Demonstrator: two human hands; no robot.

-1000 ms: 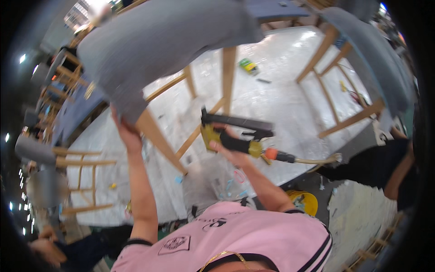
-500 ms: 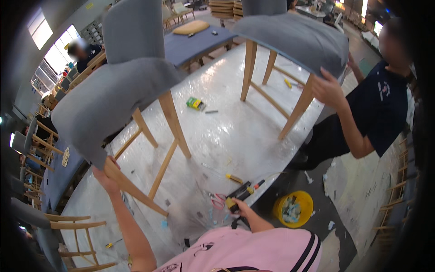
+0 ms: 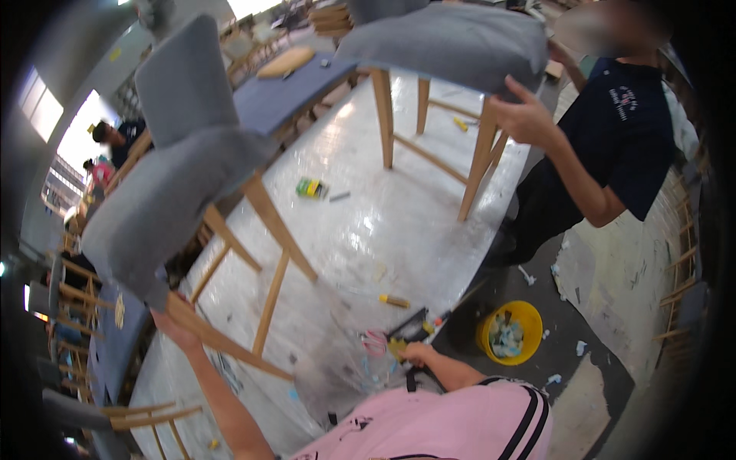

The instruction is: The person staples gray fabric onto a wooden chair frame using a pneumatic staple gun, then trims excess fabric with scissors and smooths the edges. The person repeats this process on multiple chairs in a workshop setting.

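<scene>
A grey upholstered chair [image 3: 165, 192] with wooden legs leans at the left over the plastic-covered table [image 3: 360, 261]. My left hand [image 3: 178, 331] is closed round the top of its nearest wooden leg, just under the seat corner. Low in the middle, my right hand [image 3: 419, 354] is closed on a small yellow-and-black tool [image 3: 398, 348] whose kind I cannot make out. Beside that hand lie pink-handled scissors [image 3: 374, 343], a black tool [image 3: 408, 323] and a yellow-handled tool [image 3: 394, 301].
At the right, a co-worker in a dark shirt [image 3: 625, 138] holds a second grey chair [image 3: 452, 46] standing on the table. A green-and-yellow box [image 3: 310, 188] lies mid-table. On the floor stands a yellow bucket [image 3: 534, 322] of scraps. More chairs [image 3: 77, 410] crowd the left.
The whole view has shifted and tilted. The chair in my left hand leans slightly more. My right hand stays low on the tool, and the co-worker still holds the other chair.
</scene>
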